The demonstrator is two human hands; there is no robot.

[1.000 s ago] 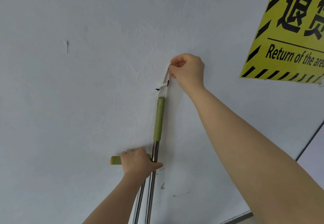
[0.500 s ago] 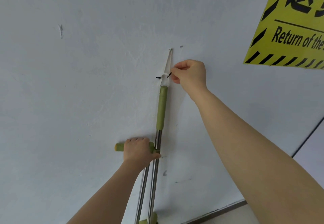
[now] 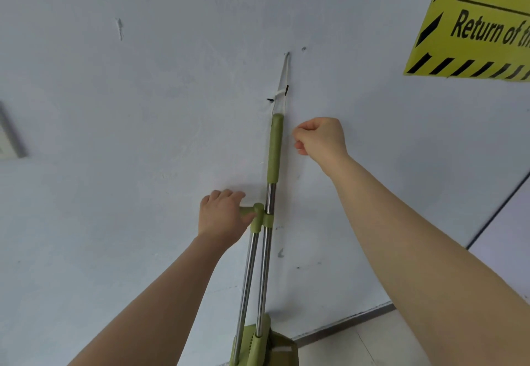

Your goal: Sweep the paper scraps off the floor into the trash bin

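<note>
The pale wall (image 3: 143, 136) fills my view; the broom (image 3: 274, 150) hangs on it by a white loop (image 3: 282, 79) (over a nail); my left hand (image 3: 222, 216) grips the dustpan handle (image 3: 249, 210); my right hand (image 3: 322, 137), loosely curled, holds nothing.

The broom (image 3: 274, 150) hangs against the wall (image 3: 143, 136), dustpan handle (image 3: 252, 251) touching its left, sign (image 3: 473, 36) apparently upper right.
</note>
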